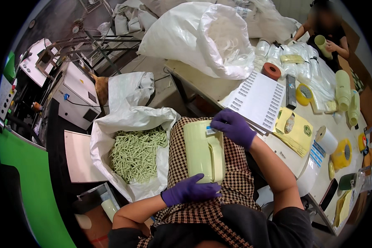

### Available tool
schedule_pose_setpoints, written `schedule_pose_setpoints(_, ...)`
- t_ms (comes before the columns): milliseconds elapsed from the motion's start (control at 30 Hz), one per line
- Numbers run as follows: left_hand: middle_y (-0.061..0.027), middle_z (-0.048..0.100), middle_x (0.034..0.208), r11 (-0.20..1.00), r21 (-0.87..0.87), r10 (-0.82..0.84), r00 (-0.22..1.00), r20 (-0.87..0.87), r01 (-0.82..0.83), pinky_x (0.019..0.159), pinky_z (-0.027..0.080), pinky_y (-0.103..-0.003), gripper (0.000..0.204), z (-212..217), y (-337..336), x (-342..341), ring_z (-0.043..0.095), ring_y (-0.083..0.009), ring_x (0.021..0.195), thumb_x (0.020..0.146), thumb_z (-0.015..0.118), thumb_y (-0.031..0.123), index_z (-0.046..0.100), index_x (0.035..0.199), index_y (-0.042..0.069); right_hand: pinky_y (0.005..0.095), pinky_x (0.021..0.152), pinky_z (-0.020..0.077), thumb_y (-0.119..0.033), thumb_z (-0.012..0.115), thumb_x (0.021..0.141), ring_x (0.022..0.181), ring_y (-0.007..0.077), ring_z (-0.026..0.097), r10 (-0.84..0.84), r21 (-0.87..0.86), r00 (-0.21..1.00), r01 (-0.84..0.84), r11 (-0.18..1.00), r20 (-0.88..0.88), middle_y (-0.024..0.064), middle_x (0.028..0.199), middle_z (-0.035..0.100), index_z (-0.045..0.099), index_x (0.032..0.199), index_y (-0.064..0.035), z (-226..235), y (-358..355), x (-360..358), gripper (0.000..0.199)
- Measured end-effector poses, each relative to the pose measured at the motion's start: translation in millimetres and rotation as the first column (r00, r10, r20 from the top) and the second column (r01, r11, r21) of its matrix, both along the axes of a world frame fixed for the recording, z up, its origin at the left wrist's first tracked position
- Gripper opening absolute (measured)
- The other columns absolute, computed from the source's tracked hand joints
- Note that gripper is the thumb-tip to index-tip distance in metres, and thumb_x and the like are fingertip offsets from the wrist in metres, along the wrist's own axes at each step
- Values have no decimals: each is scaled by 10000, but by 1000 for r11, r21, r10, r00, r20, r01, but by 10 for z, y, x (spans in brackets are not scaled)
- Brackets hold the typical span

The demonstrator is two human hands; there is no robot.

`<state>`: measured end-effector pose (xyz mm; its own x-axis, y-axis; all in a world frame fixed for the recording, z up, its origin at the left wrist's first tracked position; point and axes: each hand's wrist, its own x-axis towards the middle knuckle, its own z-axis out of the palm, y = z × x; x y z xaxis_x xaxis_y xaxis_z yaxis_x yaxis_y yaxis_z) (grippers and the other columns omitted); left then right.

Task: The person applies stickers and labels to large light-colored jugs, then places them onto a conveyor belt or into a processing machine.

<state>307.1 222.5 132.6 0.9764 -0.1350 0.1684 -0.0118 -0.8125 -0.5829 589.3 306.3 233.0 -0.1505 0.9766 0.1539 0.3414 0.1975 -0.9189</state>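
Note:
A pale green plastic pitcher [197, 149] with a side handle [215, 159] lies across my lap on a checked apron [235, 173]. My left hand [192, 191], in a purple glove, holds it by its near end, the fingers reaching beneath. At the pitcher's far end, a small blue-and-white sticker [211, 130] shows on its surface. My right hand [235, 128], gloved in purple too, has its fingers pinched at that sticker's edge. The tips of those fingers are partly hidden.
Left of my lap, a white sack [101, 140] holds many pale green strips [138, 155]. On the right-hand table are a sheet of labels [256, 99], tape rolls [304, 94], yellow bags [293, 128] and a big white sack [177, 33]. A co-worker [330, 37] handles a green cylinder [322, 45].

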Motion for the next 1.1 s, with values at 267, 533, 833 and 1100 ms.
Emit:
schedule_pose_setpoints(267, 86, 536, 1428, 925, -378, -19, 998, 64, 42, 877, 523, -379, 518, 90, -58, -16, 523, -105, 1272, 969, 540, 270, 481, 1467, 396, 336, 706, 522, -198, 743, 884, 709, 190, 630, 28, -211, 998, -38, 977, -51, 121, 795, 695, 746, 912, -12, -76, 188, -28, 188)
schedule_pose_setpoints(533, 86, 502, 1503, 883, -430, 89, 966, -242, -189, 927, 516, -402, 564, 380, -73, 61, 531, -69, 1303, 946, 575, 269, 459, 1482, 401, 445, 901, 508, -352, 825, 777, 1003, 354, 622, -181, 155, 976, 162, 975, 118, 208, 1186, 599, 579, 1282, -108, -350, 142, -246, 612)
schedule_pose_setpoints(833, -117, 505, 1466, 243, -930, 539, 759, 365, 274, 1164, 334, -593, 644, 1008, 425, -198, 471, -372, 1378, 846, 802, 379, 508, 1417, 341, 348, 825, 528, -124, 729, 879, 879, 252, 627, -427, 351, 899, 433, 830, -99, 109, 961, 634, 695, 1120, -40, -452, -669, 267, 257)
schedule_pose_setpoints(1100, -161, 660, 1224, -609, -207, 675, 637, 372, 766, 1007, 507, -448, 591, 1202, 1213, -167, 641, -292, 1110, 973, 568, 555, 606, 1245, 31, 301, 772, 530, -80, 706, 916, 856, 162, 662, -789, 86, 614, 787, 611, -6, 100, 985, 715, 732, 1110, -30, -452, -2499, 2337, 202)
